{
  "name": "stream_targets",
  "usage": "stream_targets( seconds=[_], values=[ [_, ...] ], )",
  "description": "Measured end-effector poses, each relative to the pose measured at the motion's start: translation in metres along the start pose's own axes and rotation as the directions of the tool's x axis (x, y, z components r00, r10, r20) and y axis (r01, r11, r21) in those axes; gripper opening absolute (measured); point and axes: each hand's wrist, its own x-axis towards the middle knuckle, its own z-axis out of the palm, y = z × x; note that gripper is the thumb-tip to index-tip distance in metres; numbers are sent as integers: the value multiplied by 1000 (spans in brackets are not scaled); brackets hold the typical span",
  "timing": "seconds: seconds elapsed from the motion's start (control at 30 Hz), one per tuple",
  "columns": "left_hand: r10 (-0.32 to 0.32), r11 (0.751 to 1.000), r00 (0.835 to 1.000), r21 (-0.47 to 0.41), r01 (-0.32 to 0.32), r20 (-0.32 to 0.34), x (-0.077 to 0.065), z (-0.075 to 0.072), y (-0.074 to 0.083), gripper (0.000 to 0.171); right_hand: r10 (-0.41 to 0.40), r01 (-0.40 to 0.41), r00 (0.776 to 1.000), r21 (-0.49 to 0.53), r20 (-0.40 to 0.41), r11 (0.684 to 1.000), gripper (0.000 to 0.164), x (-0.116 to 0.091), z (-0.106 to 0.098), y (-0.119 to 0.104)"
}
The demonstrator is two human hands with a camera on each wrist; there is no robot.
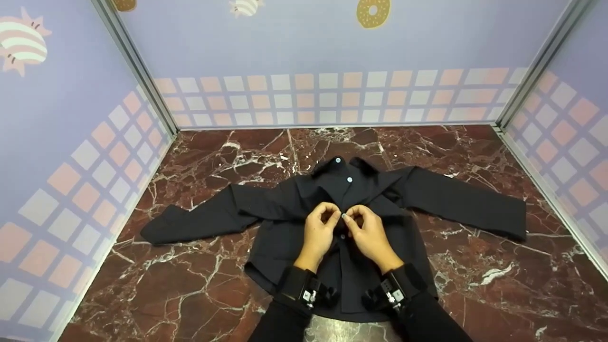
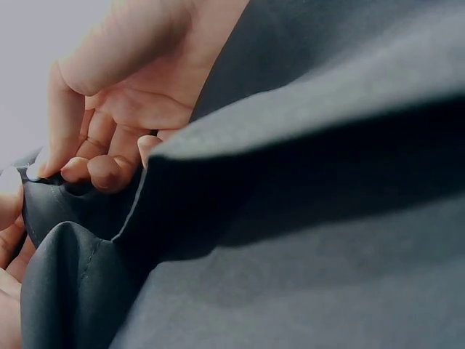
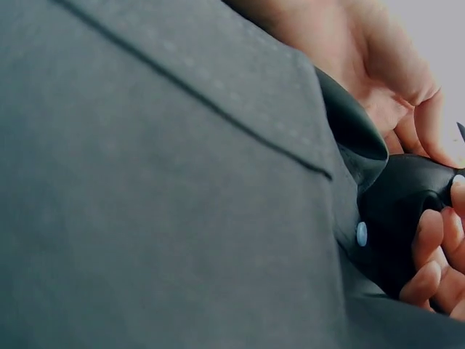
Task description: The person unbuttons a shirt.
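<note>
A black button-up shirt lies spread front up, its collar pointing away from me. My left hand pinches the front placket near mid-chest between thumb and fingers. Opposite it, my right hand also pinches the placket, its fingertips meeting the left ones. At the left thumb tip a pale button shows, partly covered. The cloth bunches up around the fingers there. A lower button sits on the placket, apart from the fingertips. Nearer the collar are two more pale buttons, one at the chest and one on the collar.
One sleeve stretches out to the left with a fold in it; the other sleeve runs straight to the right. Beneath is a dark red marbled tabletop. Patterned panels enclose it at the back and both sides.
</note>
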Motion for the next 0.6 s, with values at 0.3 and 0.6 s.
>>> stream_targets(
  seconds=[0.3,0.6],
  values=[
    [-22,997,999,79,19,31,1,-1,1,9,65,-63,997,34,-52,997,8,2,0,1],
    [-48,999,999,2,48,-11,3,-2,3,15,164,-148,986,267,-41,952,10,5,-2,2]
  ],
)
